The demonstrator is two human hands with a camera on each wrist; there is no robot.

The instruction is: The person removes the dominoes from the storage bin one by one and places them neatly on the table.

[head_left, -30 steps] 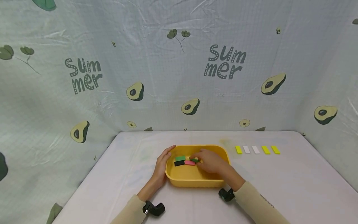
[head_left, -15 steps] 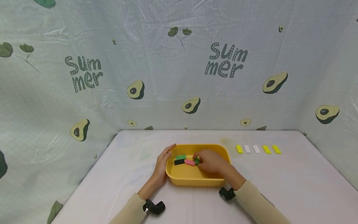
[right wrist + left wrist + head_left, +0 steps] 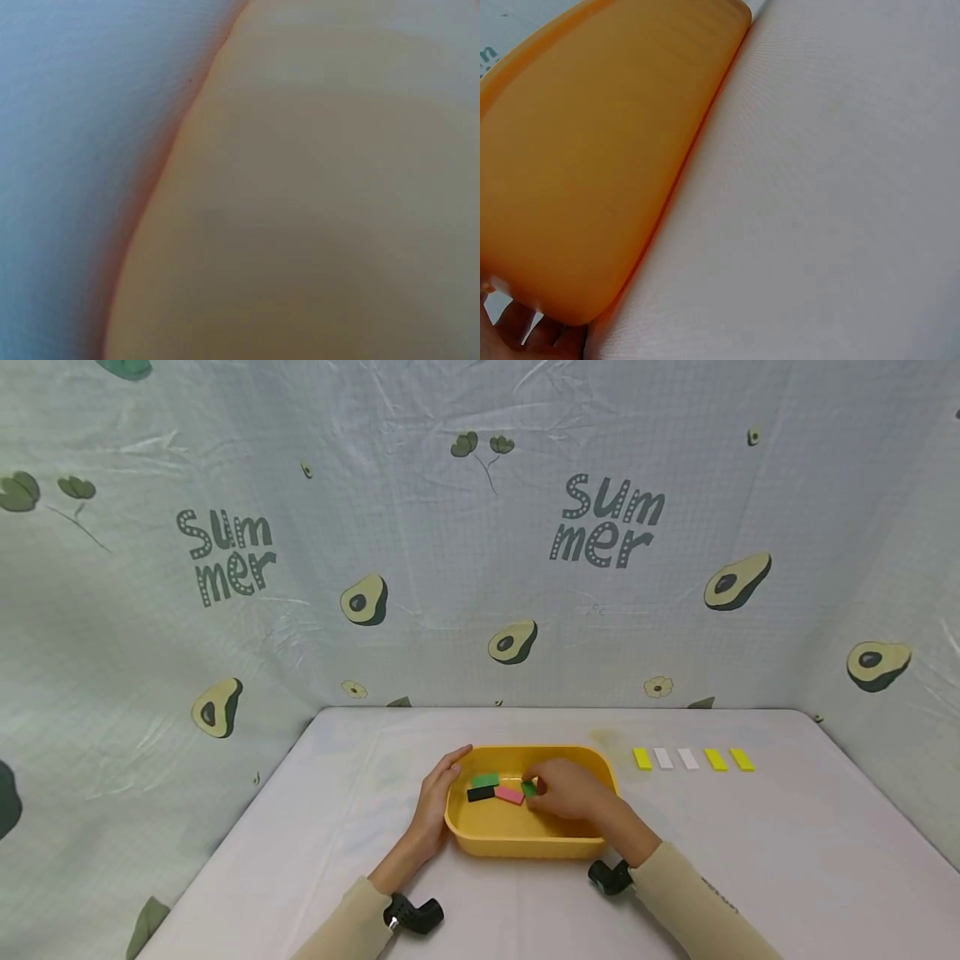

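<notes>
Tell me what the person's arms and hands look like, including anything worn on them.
The left sleeve and right sleeve are long and beige; the right one carries dark lettering, too small to read. A rounded black camera sits at each wrist, left camera and right camera. The left hand and right hand wear no gloves.

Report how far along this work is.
Apparently done: one green block, black block and pink block lie in the yellow tray. In hand: the right hand pinches a second green block there; the left hand touches the tray's side. Possibly left: three yellow blocks and two white blocks outside, though direction is unclear.
</notes>
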